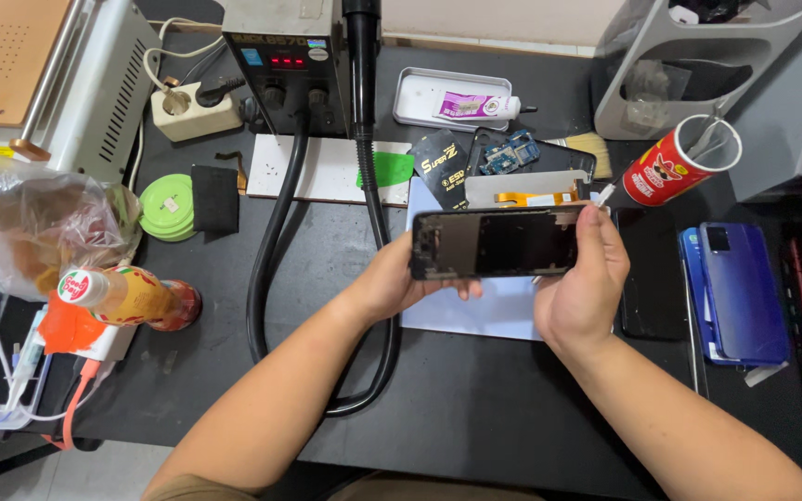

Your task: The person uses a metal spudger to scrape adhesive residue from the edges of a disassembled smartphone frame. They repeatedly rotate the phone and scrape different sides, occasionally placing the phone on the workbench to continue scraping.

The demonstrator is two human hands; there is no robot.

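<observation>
A black phone frame [498, 243] with its screen side dark is held level above a pale sheet [475, 311] on the dark bench. My left hand [399, 278] grips its left end from below. My right hand [585, 278] holds the right end and pinches a thin white-tipped tool [603, 194] at the frame's upper right corner. Just behind the frame lie a grey panel with an orange flex cable [536, 198] and a small blue circuit board [510, 153].
A hot-air station [282, 56] with a black hose [269, 250] stands at the back. A blue phone [740, 288] and a black panel [650, 278] lie to the right, near a red tube can [670, 167]. A tin tray [420, 97], green tape roll [167, 206] and bottle [132, 295] sit around.
</observation>
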